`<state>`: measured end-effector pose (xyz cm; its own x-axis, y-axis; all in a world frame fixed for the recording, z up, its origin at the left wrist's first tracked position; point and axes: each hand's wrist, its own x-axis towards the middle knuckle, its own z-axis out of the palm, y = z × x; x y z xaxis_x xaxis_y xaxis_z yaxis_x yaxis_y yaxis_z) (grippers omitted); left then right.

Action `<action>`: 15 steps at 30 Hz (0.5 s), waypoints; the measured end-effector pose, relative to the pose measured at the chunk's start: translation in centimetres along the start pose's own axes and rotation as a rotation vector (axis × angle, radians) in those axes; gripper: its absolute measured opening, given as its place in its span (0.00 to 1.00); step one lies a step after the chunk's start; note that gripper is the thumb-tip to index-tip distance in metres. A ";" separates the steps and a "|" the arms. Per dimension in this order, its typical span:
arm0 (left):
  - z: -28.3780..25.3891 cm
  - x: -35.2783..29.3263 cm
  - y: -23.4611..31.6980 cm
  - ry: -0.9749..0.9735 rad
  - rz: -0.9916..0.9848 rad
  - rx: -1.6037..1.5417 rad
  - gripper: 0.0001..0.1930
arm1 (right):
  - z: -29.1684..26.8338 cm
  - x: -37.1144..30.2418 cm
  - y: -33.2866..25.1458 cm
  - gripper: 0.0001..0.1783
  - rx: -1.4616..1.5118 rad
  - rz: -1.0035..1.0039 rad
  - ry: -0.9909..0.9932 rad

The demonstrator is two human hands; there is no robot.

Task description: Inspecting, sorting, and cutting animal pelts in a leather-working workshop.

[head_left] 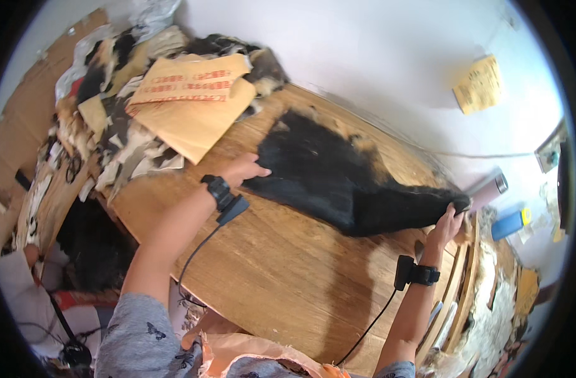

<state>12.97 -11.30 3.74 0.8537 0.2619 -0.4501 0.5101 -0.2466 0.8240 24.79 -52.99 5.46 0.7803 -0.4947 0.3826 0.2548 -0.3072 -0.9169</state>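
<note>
A black fur pelt [319,170] with tan edges stretches across the wooden table, its right end raised off the wood. At the pelt's left edge is my left hand [242,169], its fingers closed on the fur's corner. My right hand [447,223] grips the narrow right end, fingers wrapped round it. Each wrist wears a black strapped device with a cable.
Fur scraps [118,126] are heaped at the far left under folded tan paper [193,107] with red print. A pink cylinder [487,192] and a blue bottle with a yellow cap [510,224] stand at the right. Pale pelts [486,296] lie beyond wooden slats.
</note>
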 end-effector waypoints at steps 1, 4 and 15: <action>-0.1 0.4 -0.6 0.002 0.046 0.004 0.35 | 1.1 -0.3 -1.1 0.18 0.037 -0.123 -0.067; -0.7 1.7 -2.4 -0.006 0.145 0.016 0.26 | 5.4 -3.0 -5.0 0.19 -0.403 -0.396 -0.059; -15.3 -4.4 -3.7 0.187 0.479 0.180 0.19 | 16.0 -22.9 -4.6 0.27 -0.965 -1.047 -0.993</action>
<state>5.76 2.75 7.93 0.9702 0.2384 0.0442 0.0921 -0.5310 0.8423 14.92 -27.23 -0.92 0.6401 0.7488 0.1721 0.7250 -0.6628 0.1874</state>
